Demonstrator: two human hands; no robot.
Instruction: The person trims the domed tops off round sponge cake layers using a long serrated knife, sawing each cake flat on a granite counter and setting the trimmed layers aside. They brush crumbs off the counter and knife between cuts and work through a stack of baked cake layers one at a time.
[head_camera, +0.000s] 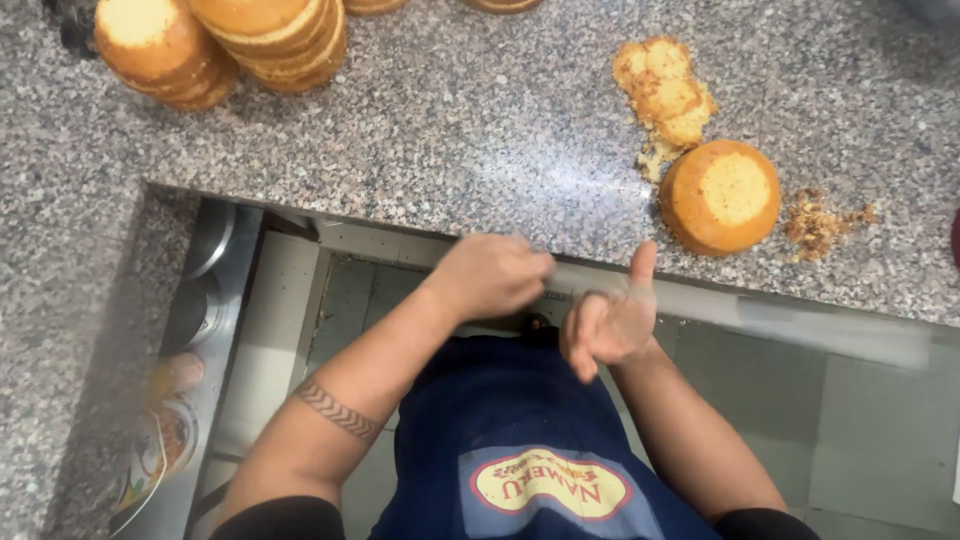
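Head view. The left hand (490, 275) is closed into a loose fist at the counter edge. A long pale streak (800, 325), blurred by motion, runs from it toward 3 o'clock. It may be a blade, but whether the fist clasps its end cannot be told. The right hand (610, 322), just at 4 o'clock of the left, has its fingers curled and thumb raised, with nothing visible in it.

Nearest the hands, at 2 o'clock on the granite counter (450, 130), stands a small round cake (720, 196). Its top crust is already off, showing pale crumb inside a brown ring. Flat cut trimmings (665, 95) lie at its 11 o'clock and dark crumbs (820, 225) at its 3 o'clock. Stacked cake layers (225, 45) stand well apart at the counter's 11 o'clock; whether these are trimmed is only partly visible.

Under the counter, at 9 o'clock, a steel shelf (235, 300) holds metal bowls (195, 310). The lowest one (155, 455) carries orange-brown contents too blurred to identify. A blue apron (520, 420) fills 6 o'clock.
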